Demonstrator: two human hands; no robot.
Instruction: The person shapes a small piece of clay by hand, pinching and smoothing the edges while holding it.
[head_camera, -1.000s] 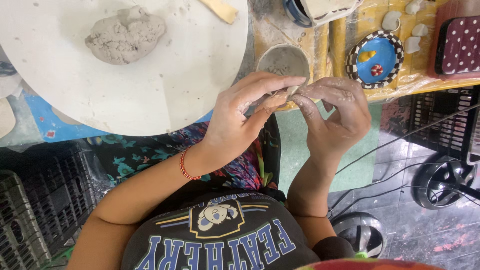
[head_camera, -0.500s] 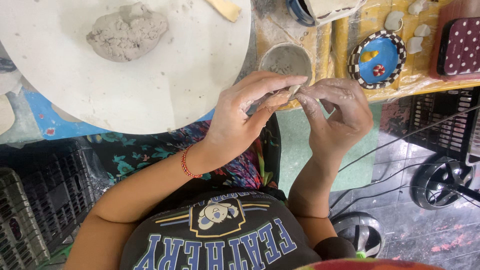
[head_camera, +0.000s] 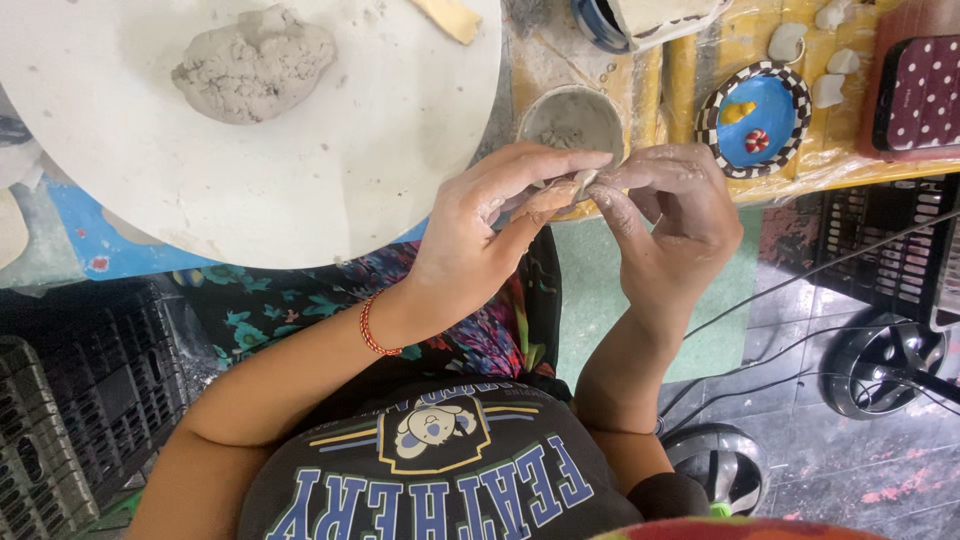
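My left hand (head_camera: 485, 235) and my right hand (head_camera: 665, 215) meet fingertip to fingertip over a small piece of grey clay (head_camera: 583, 180), pinching it between them just below a small clay-smeared cup (head_camera: 572, 118). Both hands are dusted with clay. A red thread bracelet (head_camera: 372, 328) circles my left wrist. A lump of grey clay (head_camera: 252, 68) lies on the round white board (head_camera: 330, 160) at the upper left, apart from my hands.
A blue dish with a checked rim (head_camera: 755, 118) holds two small coloured pieces. Small white clay bits (head_camera: 828, 88) lie nearby, beside a red polka-dot case (head_camera: 918, 90). A black crate (head_camera: 60, 420) stands lower left. Cables and wheels (head_camera: 885, 365) cross the floor at right.
Both hands keep working the small clay piece in nearly the same place. The fingers have shifted slightly around it.
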